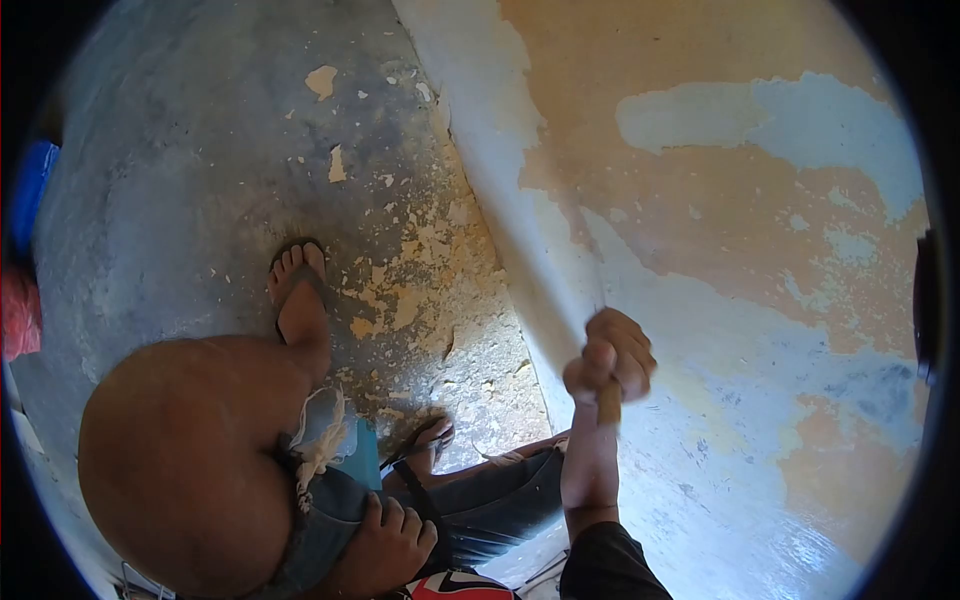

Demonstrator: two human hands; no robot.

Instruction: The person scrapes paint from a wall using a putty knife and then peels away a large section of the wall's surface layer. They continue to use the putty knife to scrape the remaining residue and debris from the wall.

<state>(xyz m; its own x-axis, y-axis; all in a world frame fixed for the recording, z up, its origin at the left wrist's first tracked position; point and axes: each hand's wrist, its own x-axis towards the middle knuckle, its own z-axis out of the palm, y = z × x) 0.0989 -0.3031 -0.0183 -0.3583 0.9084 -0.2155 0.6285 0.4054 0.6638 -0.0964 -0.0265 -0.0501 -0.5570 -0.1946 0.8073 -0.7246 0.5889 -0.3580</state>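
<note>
My right hand (pixel 612 358) is closed around a wooden-handled scraper (pixel 609 403), held up against the wall. The handle's end sticks out below the fist, while the blade above it is smeared by motion. Patches of tan paint (pixel 690 215) and bare pale plaster cover the wall (pixel 660 330) around this hand. My left hand (pixel 385 545) lies on my denim-covered thigh with its fingers stretched out, holding nothing that I can see. Close to it is a teal object (pixel 360 455), partly hidden by my bent leg.
Paint flakes (pixel 405 300) litter the grey concrete floor (pixel 200 200), thickest along the wall's foot. My sandalled feet (pixel 298 270) are on the floor. A blue object (pixel 35 190) and a red one (pixel 20 315) sit at the left edge. Something dark (pixel 926 305) stands at the right edge.
</note>
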